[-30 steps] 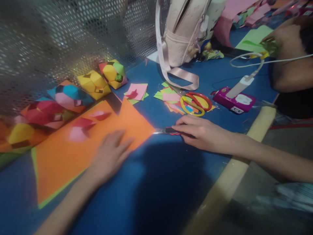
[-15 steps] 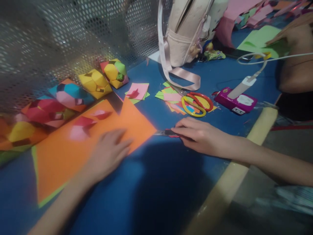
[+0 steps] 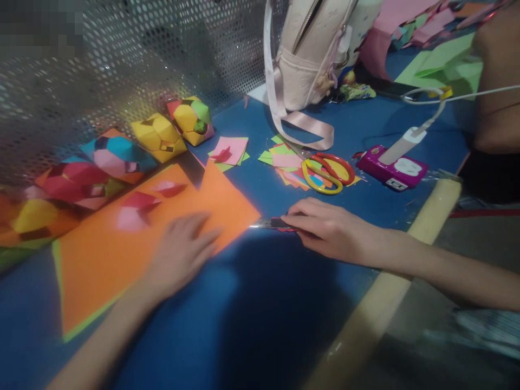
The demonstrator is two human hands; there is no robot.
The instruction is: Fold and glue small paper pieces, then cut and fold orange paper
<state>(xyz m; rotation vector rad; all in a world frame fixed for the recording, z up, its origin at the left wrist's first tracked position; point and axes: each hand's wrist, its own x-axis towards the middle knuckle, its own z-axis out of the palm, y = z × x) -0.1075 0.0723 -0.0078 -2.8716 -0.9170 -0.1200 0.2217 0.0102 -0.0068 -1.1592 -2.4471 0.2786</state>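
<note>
My left hand (image 3: pixel 182 252) lies with its fingers spread on an orange sheet of paper (image 3: pixel 101 265), over the part where a corner of it is folded across. Green paper edges show beneath that sheet. My right hand (image 3: pixel 333 227) grips a utility knife (image 3: pixel 280 223) with a dark and red handle. Its blade points left, by the lower edge of the folded orange corner (image 3: pixel 233 203). Whether the blade touches the paper I cannot tell. Two small pink and red folded pieces (image 3: pixel 136 211) rest on the orange sheet.
Several folded paper balls (image 3: pixel 156 135) line the perforated metal panel. Scissors (image 3: pixel 325 172) lie on paper scraps beside a small pink paper stack (image 3: pixel 231 150). A purple power adapter (image 3: pixel 392 167), a pale backpack (image 3: pixel 304 70) and another person's arm (image 3: pixel 499 81) are at the right and back.
My right hand and the knife have shifted slightly left and down, so the blade sits lower by the paper's corner. My left hand stays put. The other person's hand has moved off the green paper.
</note>
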